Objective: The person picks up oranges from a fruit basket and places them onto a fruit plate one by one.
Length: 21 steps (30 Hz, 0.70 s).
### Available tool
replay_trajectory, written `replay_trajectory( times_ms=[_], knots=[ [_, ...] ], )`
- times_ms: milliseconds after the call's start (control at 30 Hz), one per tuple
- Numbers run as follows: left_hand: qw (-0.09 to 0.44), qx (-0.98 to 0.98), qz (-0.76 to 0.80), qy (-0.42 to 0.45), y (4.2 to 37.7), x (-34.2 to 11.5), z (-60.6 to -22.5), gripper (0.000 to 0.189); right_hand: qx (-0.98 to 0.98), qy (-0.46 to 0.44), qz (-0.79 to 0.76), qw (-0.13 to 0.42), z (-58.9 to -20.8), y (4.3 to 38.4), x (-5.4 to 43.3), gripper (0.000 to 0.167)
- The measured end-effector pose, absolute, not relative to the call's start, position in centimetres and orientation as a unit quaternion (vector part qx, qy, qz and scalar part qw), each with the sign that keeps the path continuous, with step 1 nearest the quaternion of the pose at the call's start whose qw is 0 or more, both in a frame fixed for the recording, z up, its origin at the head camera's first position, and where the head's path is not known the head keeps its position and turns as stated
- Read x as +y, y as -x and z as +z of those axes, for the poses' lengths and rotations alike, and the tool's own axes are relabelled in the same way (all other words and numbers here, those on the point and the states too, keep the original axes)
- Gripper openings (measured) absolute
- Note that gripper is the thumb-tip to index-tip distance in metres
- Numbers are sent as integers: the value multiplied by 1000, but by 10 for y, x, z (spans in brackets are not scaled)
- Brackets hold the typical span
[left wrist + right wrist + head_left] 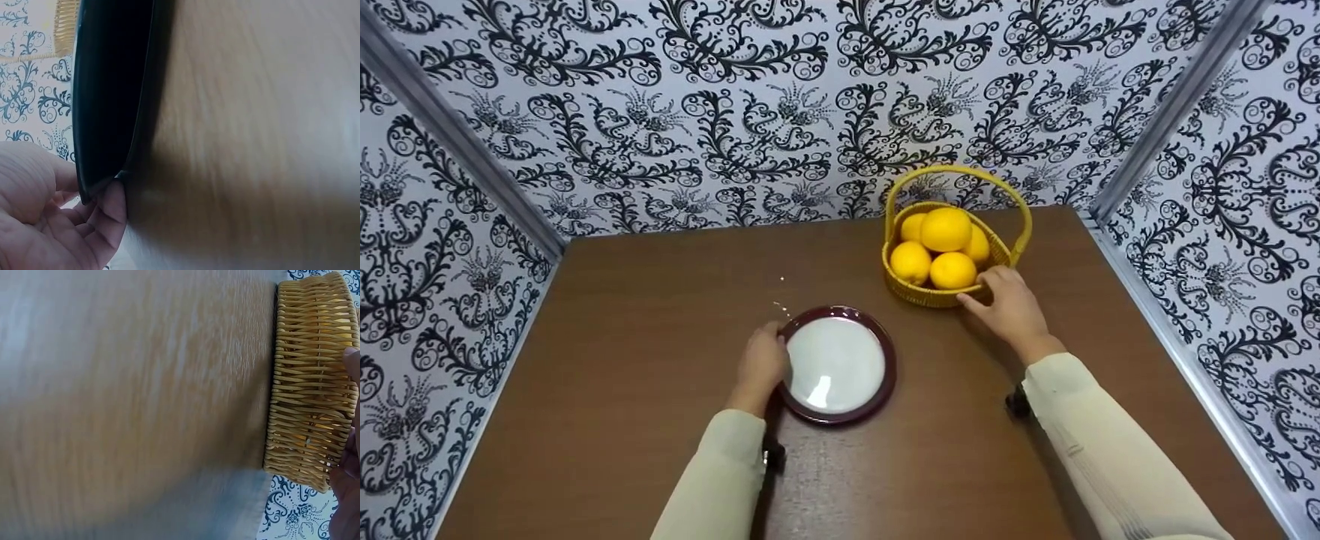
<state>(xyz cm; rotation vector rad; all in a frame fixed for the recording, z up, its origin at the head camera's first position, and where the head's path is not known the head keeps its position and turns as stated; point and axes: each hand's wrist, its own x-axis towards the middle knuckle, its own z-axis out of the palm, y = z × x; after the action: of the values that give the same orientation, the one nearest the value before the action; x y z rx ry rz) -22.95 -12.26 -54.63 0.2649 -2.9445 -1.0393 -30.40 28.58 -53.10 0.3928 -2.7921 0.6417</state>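
A round plate point(834, 356) with a white centre and a maroon rim lies on the brown table. My left hand point(763, 361) grips its left edge; in the left wrist view the fingertips curl under the rim of the dark-sided plate point(112, 84). Farther back on the right stands a yellow wicker basket point(924, 295) with an upright arched handle, full of several yellow-orange fruits point(946, 229). The right hand point(1014, 306) holds the basket's front right rim, thumb on the outer wall. Seen from the right wrist, the woven wall of the basket point(312, 382) rests on the table.
The wooden table point(660, 315) runs back to a wall point(720, 112) covered in black-and-white scroll patterns. Side panels with grey metal edging point(1200, 367) flank it left and right. A dark wrist device point(1018, 403) sits under the right sleeve.
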Motion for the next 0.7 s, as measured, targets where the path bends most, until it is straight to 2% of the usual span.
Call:
replay_trajectory(
  times_ms=[300,500,700],
  knots=[
    [-16,-935,-343,-93,231,-124,-547,33,-954,-136,230,132,-533,295,290,45],
    [-6,-937,-339,-83,231,-125,-548,31,-951,-139,238,140,-533,287,289,43],
    [-4,-937,-340,-85,231,-124,-549,30,-953,-135,242,124,-530,278,289,41]
  ],
)
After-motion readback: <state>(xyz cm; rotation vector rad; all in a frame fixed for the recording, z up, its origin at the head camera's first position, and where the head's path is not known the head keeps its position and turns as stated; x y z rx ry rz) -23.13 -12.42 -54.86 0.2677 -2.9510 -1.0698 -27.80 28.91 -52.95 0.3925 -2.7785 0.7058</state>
